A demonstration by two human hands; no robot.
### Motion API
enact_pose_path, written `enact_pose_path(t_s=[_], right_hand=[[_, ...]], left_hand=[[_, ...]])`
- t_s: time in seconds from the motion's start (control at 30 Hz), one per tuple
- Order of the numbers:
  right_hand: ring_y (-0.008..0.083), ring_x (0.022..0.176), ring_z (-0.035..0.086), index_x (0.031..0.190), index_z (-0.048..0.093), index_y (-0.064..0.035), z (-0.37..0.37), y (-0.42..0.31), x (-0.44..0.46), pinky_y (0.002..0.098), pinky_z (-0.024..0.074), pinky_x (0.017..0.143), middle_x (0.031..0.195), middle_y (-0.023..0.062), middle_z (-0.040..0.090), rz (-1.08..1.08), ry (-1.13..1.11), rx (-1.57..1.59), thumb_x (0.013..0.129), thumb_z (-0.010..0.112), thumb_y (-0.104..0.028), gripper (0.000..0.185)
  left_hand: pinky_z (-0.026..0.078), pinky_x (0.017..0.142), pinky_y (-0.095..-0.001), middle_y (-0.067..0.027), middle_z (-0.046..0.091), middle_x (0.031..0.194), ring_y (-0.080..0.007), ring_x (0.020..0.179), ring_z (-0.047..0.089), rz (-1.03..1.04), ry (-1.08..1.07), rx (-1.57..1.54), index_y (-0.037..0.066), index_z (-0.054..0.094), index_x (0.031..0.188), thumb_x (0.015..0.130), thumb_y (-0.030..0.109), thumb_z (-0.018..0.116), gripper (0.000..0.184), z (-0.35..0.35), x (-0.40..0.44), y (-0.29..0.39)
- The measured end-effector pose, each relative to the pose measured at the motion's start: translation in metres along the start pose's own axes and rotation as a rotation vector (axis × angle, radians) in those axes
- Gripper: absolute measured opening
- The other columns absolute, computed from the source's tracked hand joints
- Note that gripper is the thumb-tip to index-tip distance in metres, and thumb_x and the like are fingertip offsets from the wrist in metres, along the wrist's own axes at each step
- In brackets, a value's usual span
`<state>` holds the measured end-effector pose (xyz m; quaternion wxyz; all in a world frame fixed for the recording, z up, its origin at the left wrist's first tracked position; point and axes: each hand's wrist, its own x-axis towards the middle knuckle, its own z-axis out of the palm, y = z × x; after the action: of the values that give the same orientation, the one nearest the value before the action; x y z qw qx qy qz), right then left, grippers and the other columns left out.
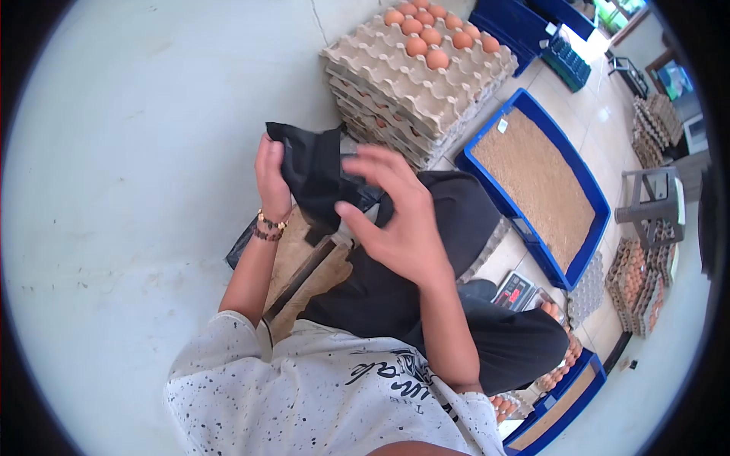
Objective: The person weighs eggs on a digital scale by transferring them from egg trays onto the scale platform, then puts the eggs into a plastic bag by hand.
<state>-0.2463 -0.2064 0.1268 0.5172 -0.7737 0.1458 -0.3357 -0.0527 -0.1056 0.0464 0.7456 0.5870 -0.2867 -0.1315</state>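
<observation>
A black plastic bag (312, 163) is held up in front of my body, wrinkled and partly spread. My left hand (271, 173), with beaded bracelets at the wrist, grips the bag's left side, its fingers curled round the edge. To the right of the bag is my right hand (395, 213), slightly blurred, its thumb and fingers apart. Its fingertips overlap the bag's right edge in view; whether they touch it I cannot tell. Just beyond the bag stands a tall stack of grey egg trays (403, 83), with brown eggs (430, 36) on the top one.
A blue tub of brown granular material (601, 235) lies to the right, with a digital scale (514, 290) below it. More egg trays (635, 285) stand near a grey stool (654, 199) at the far right. A pale wall (137, 190) borders the left.
</observation>
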Motion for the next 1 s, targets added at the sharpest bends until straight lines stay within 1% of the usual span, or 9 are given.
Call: enact_pose_path(t_s=[0.1,0.2,0.3,0.43,0.57,0.73,0.87,0.97,1.0], right_hand=[[0.0322,0.093,0.060,0.103,0.062,-0.0018,0.032,0.007,0.037,0.0370,0.0482,0.083,0.107,0.0174,0.059,-0.090,0.162,-0.087,0.070,0.074,-0.007,0.035],[0.0231,0.077,0.063,0.091,0.064,-0.0003,0.036,0.024,0.040,0.0319,0.0490,0.073,0.081,0.0127,0.063,0.134,-0.159,0.149,0.069,0.076,-0.008,0.027],[0.0135,0.067,0.060,0.082,0.063,0.0010,0.037,0.030,0.032,0.0269,0.0474,0.065,0.066,0.0077,0.061,0.219,-0.091,0.134,0.067,0.078,-0.007,0.022],[0.0097,0.057,0.055,0.073,0.062,0.0018,0.027,0.031,0.029,0.0252,0.0451,0.057,0.064,0.0071,0.063,0.260,-0.041,0.235,0.070,0.077,-0.006,0.017],[0.0137,0.056,0.060,0.077,0.066,0.0027,0.009,0.010,0.031,0.0270,0.0442,0.053,0.068,0.0116,0.066,0.197,-0.078,-0.052,0.074,0.074,-0.005,0.011],[0.0119,0.064,0.063,0.083,0.068,0.0041,-0.003,0.013,0.013,0.0239,0.0484,0.062,0.078,0.0127,0.069,-0.237,0.383,-0.220,0.076,0.072,0.002,0.008],[0.0041,0.058,0.055,0.079,0.066,-0.0011,-0.055,0.012,-0.019,0.0183,0.0404,0.052,0.069,0.0029,0.065,0.065,0.908,-0.272,0.086,0.068,-0.009,0.010],[-0.0016,0.053,0.041,0.083,0.059,-0.0031,-0.113,0.021,-0.050,0.0145,0.0315,0.049,0.060,-0.0054,0.053,0.149,1.057,-0.148,0.094,0.059,-0.015,0.016],[0.0005,0.057,0.047,0.083,0.058,-0.0032,-0.136,0.034,-0.075,0.0162,0.0372,0.052,0.065,-0.0023,0.056,0.196,1.050,-0.206,0.096,0.057,-0.017,0.019]], left_hand=[[0.044,0.075,-0.0208,-0.0004,0.060,0.091,-0.0066,0.083,0.053,0.048,-0.199,0.160,-0.004,0.058,0.107,0.097,0.016,0.051,0.023,-0.011,-0.004,0.029],[0.047,0.072,-0.0221,-0.0026,0.065,0.089,-0.0066,0.080,0.057,-0.005,-0.321,0.204,-0.005,0.063,0.096,0.093,0.008,0.057,0.015,-0.012,-0.003,0.054],[0.048,0.067,-0.0204,-0.0049,0.068,0.085,-0.0058,0.077,0.060,-0.231,-0.393,0.128,-0.004,0.065,0.095,0.087,0.003,0.065,0.011,-0.023,0.001,0.062],[0.048,0.061,-0.0183,-0.0036,0.067,0.079,-0.0040,0.071,0.060,-0.264,-0.507,0.107,-0.001,0.063,0.086,0.080,0.000,0.073,0.012,-0.022,0.013,0.066],[0.046,0.058,-0.0175,-0.0003,0.065,0.075,-0.0028,0.066,0.057,-0.265,-0.510,0.041,0.002,0.059,0.077,0.077,0.002,0.076,0.017,-0.016,0.024,0.068],[0.044,0.058,-0.0177,0.0021,0.062,0.073,-0.0009,0.065,0.054,-0.323,-0.425,-0.077,0.005,0.057,0.075,0.083,0.010,0.072,0.018,-0.011,0.038,0.059],[0.043,0.060,-0.0180,0.0016,0.063,0.074,-0.0006,0.066,0.052,-0.268,-0.256,0.077,0.003,0.060,0.078,0.086,0.012,0.068,0.015,-0.023,0.063,0.040],[0.043,0.063,-0.0206,0.0002,0.063,0.074,-0.0029,0.068,0.052,-0.191,-0.139,0.269,0.000,0.061,0.081,0.089,0.014,0.063,0.017,-0.032,0.078,-0.002],[0.043,0.064,-0.0219,-0.0006,0.063,0.075,-0.0039,0.069,0.052,-0.142,-0.097,0.358,-0.001,0.061,0.083,0.090,0.016,0.062,0.018,-0.037,0.081,-0.026]])
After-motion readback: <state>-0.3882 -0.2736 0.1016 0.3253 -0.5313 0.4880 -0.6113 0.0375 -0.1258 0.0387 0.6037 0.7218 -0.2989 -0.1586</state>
